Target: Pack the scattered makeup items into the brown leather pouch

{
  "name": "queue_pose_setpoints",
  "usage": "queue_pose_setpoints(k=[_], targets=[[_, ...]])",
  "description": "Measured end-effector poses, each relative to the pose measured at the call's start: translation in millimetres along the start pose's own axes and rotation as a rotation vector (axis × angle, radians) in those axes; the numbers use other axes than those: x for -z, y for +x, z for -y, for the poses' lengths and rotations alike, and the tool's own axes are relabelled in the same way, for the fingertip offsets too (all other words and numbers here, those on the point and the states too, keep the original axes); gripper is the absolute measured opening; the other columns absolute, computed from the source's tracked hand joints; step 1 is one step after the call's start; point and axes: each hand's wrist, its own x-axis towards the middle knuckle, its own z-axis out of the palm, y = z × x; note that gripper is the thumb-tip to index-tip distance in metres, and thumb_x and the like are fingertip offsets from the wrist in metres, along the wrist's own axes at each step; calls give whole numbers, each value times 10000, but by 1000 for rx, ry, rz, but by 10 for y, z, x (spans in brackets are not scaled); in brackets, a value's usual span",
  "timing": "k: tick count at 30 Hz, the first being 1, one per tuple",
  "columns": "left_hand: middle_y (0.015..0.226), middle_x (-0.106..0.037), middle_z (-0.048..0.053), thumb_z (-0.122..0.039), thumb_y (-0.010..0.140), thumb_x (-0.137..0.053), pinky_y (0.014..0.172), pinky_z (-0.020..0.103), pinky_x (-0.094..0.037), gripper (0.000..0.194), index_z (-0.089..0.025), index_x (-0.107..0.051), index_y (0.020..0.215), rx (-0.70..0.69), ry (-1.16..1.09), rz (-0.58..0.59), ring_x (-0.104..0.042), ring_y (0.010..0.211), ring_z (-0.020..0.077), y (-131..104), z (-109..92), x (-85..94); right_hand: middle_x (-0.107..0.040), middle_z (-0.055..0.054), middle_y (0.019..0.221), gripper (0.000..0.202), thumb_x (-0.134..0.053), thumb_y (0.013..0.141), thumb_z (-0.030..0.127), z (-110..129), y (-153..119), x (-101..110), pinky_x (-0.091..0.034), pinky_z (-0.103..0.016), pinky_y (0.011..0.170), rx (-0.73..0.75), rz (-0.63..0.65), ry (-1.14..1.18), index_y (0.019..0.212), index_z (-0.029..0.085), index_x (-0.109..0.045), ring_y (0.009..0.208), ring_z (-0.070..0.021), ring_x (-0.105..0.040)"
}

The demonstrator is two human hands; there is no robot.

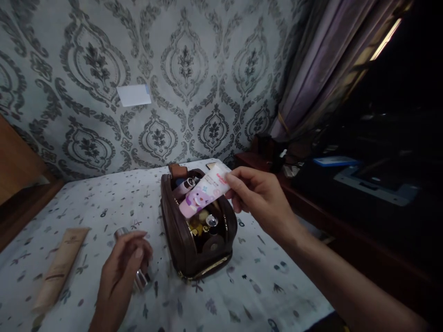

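Note:
A pink and white tube [204, 191] with a cartoon face is pinched at its upper end by my right hand [254, 196]. The tube slants over an unzipped dark brown bag [176, 240], whose inside shows several small items, among them a pinkish cylinder [186, 185] and some yellow pieces [199, 226]. Left of the bag, my left hand [122, 265] has its fingers curled around a silvery bottle [142, 280], and its two ends stick out past the hand. A beige tube [61, 269] lies on the patterned cloth [114, 203] at the left.
A wooden piece of furniture [20, 170] stands at the left edge. Behind the cloth is a patterned wall [187, 110] with a white card [134, 95]. On the right are a purple curtain [318, 60] and a dark surface with a blue-edged flat object [335, 161].

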Motion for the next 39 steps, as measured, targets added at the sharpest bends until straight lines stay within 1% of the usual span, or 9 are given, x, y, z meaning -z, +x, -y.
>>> queue_pose_setpoints(k=[3,5,10,17,20,24,30,35,39], targets=[[1030,-690,71,-473,807,-714,644,288,-535,510,-279,-548,1249,-129,10,55,-648,884,238,20,-319,-133,-594,13,574,396,-645,869,514,37,-73,-131,-307,-174,370,-119,46,224,702,164,-566,392,-65,-484],[1084,-678,75,-456,809,-712,632,288,-536,553,-288,-525,1302,-159,0,77,-651,850,227,54,-498,-247,-611,12,591,370,-650,870,491,66,-118,-211,-320,-163,369,-159,78,314,722,161,-571,395,-61,-502],[929,-685,44,-426,826,-702,541,264,-509,411,-225,-608,1172,-168,1,103,-585,598,144,291,-766,-409,-637,4,623,350,-626,888,494,71,-158,-243,-381,-159,390,-180,131,375,769,170,-571,444,-77,-566],[781,-669,10,-352,737,-796,595,233,-533,317,-211,-691,1001,-277,53,168,-606,652,150,692,-1055,-405,-683,-35,759,329,-651,869,472,-100,-195,-65,-403,-177,426,-145,66,315,960,158,-614,535,-102,-618],[873,-696,23,-349,740,-802,662,256,-570,313,-207,-684,993,-267,8,207,-645,713,159,738,-1038,-467,-647,-12,714,295,-647,876,456,-133,-206,-26,-395,-180,428,-122,38,290,878,162,-626,524,-94,-588],[963,-701,29,-350,760,-785,736,296,-601,294,-208,-675,993,-200,-81,258,-683,836,190,729,-912,-569,-560,31,619,219,-688,850,385,-113,-163,61,-335,-188,416,-17,-102,198,791,177,-655,479,-73,-474],[1011,-705,52,-298,743,-792,860,302,-558,288,-207,-687,996,-219,15,305,-675,984,226,608,-826,-672,-592,14,643,205,-655,882,371,29,-24,204,-338,-203,450,130,-174,-103,775,197,-671,521,-94,-493],[1097,-699,65,-321,842,-690,964,314,-490,241,-209,-692,1055,-325,187,175,-630,1101,245,463,-696,-547,-581,21,620,213,-571,942,333,45,123,178,-378,-223,503,238,-89,-351,790,199,-638,506,-99,-512],[1090,-689,41,-336,918,-582,912,292,-510,194,-229,-670,1054,-356,329,86,-637,1059,212,355,-523,-320,-588,7,662,201,-536,949,252,-48,214,114,-393,-248,575,364,19,-538,769,202,-610,589,-126,-545]])
